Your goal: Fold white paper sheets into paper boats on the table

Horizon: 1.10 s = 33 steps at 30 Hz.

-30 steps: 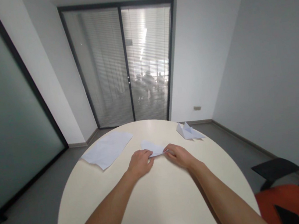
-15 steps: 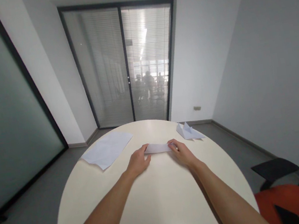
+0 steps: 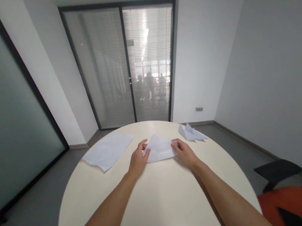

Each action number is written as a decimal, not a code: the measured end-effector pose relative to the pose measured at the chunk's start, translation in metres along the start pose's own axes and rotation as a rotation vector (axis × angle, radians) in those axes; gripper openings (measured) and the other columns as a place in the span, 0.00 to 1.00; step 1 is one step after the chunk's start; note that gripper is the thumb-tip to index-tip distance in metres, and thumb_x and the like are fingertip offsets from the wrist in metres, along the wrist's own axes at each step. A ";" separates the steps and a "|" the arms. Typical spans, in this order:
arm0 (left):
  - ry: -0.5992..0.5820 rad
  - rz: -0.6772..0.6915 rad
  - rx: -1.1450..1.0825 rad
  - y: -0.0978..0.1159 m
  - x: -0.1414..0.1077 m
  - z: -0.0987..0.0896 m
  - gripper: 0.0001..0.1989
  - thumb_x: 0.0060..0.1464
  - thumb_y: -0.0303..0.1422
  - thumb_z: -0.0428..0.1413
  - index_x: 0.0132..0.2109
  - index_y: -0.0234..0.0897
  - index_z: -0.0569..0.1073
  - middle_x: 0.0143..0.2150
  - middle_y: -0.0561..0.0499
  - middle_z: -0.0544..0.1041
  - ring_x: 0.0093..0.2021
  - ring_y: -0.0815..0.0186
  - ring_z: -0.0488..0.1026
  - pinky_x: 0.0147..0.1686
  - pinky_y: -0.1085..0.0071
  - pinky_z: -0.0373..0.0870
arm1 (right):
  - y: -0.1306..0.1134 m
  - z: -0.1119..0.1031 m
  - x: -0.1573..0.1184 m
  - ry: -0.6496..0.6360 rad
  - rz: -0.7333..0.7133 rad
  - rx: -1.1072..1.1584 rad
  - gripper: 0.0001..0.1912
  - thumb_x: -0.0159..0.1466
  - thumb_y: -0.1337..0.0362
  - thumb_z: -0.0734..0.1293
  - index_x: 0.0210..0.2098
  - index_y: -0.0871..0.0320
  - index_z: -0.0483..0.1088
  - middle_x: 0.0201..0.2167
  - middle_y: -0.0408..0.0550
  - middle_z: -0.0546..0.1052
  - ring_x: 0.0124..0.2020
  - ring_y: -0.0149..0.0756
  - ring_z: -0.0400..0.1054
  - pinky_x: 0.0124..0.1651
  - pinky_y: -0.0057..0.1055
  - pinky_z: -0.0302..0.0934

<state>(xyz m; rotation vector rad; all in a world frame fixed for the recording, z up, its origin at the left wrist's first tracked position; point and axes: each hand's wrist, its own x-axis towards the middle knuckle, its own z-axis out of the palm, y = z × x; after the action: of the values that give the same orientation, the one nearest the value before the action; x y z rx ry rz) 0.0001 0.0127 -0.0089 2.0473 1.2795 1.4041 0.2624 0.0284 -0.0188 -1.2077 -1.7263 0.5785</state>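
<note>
Between my two hands is a folded sheet of white paper (image 3: 158,150), its pointed top facing away from me and its lower edge nearly straight. My left hand (image 3: 139,158) has its thumb on the paper's left end, with the fingers curled behind it. At the other end, my right hand (image 3: 183,151) pinches the paper between thumb and fingers. Just beyond the right hand stands a folded white paper shape (image 3: 191,133) with upright points. A larger flat sheet of white paper (image 3: 108,151) lies to the left, its near edge curled.
The round white table (image 3: 158,205) carries all the paper. An orange chair (image 3: 296,205) with black armrests stands close at the lower right. Past the table's far edge is a glass partition with blinds (image 3: 100,71).
The paper between my hands has turned from a narrow strip into a broader face with a point at the top. My left hand has shifted slightly and its fingers have loosened.
</note>
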 end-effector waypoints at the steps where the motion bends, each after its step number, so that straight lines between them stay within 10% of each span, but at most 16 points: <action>1: 0.011 -0.014 -0.016 0.000 0.000 0.001 0.22 0.60 0.32 0.54 0.61 0.42 0.63 0.49 0.48 0.77 0.45 0.64 0.74 0.47 0.65 0.71 | 0.000 0.000 0.000 0.001 0.007 0.002 0.20 0.67 0.48 0.60 0.45 0.58 0.69 0.31 0.45 0.75 0.32 0.36 0.67 0.33 0.29 0.60; 21: -0.052 -0.102 0.003 -0.033 -0.001 0.015 0.27 0.51 0.19 0.53 0.58 0.40 0.64 0.57 0.47 0.70 0.40 0.69 0.73 0.47 0.66 0.73 | -0.004 -0.005 -0.003 0.020 0.093 -0.301 0.15 0.63 0.57 0.61 0.40 0.59 0.73 0.31 0.48 0.78 0.30 0.36 0.68 0.33 0.29 0.58; 33: -0.038 -0.065 -0.118 -0.019 0.001 0.011 0.25 0.53 0.21 0.52 0.57 0.40 0.65 0.59 0.45 0.70 0.55 0.61 0.71 0.50 0.61 0.73 | 0.000 -0.006 0.000 0.073 0.232 -0.281 0.12 0.63 0.58 0.63 0.37 0.59 0.73 0.28 0.50 0.79 0.28 0.38 0.71 0.30 0.29 0.58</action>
<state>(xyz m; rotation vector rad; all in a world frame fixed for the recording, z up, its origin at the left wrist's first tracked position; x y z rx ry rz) 0.0010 0.0254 -0.0267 1.9281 1.2075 1.3715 0.2674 0.0277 -0.0163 -1.6225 -1.6547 0.4292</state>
